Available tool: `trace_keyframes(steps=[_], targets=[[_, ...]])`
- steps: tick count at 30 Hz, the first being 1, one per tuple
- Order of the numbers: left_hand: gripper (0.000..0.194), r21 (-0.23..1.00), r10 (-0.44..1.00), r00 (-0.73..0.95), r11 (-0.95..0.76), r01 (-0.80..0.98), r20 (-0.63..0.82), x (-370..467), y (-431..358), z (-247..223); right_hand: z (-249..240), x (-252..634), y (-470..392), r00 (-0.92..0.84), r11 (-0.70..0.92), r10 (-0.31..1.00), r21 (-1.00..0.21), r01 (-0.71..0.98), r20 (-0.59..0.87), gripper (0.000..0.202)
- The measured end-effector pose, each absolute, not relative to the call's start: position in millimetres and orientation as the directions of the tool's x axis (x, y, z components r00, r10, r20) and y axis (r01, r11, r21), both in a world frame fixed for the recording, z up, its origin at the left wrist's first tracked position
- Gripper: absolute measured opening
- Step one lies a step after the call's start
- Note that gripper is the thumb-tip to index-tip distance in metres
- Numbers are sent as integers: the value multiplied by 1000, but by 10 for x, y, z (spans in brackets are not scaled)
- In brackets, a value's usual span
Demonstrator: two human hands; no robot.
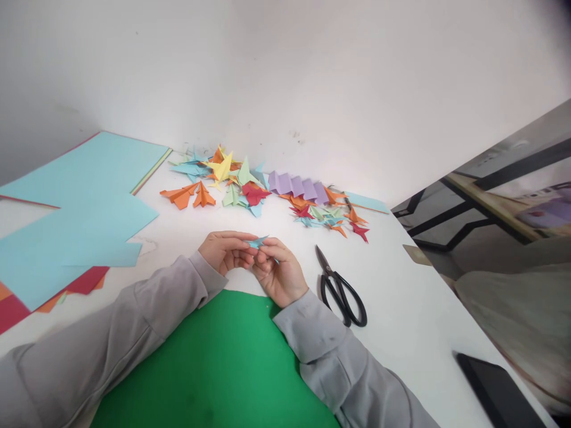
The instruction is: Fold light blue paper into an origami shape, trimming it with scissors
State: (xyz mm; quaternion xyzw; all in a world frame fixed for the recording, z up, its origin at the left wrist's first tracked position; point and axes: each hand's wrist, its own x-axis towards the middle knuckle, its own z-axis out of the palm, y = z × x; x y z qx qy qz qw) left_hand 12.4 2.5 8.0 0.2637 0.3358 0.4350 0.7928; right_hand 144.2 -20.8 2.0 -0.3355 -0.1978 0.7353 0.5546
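Note:
A small folded piece of light-blue paper (257,242) is held between my two hands above the white table (401,321). My left hand (228,251) pinches it from the left side with its fingers together. From the right, my right hand (281,270) grips the same piece between thumb and fingers. Part of the paper is hidden by the fingers. Behind the hands lie folded paper shapes, among them a yellow one (222,167), an orange one (204,195) and a purple pleated strip (298,186).
Black-handled scissors (342,288) lie right of my right hand. Large light-blue sheets (89,172) cover the table's left side, with red and orange paper beneath. A green surface (214,368) is in front of me. A dark phone-like object (497,389) lies near the right edge.

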Motion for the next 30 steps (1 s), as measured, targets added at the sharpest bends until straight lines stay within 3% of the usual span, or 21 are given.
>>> trace_keyframes(steps=[9,14,19,30], targets=[[11,734,870,406,466,-494,-279,133,17,101,18,1440,-225,-111,-221,975,-770,-599,-194,7],[26,823,923,325,344,-452,-208,182,-16,95,32,1436,-241,-26,-94,995,-847,-524,-94,5],[29,864,939,322,261,-430,-124,207,-17,29,44,1437,-247,-99,-137,990,-844,-519,-100,5],[14,820,929,317,329,-469,-191,171,-2,90,59,1408,-265,-148,-153,985,-843,-516,-88,13]])
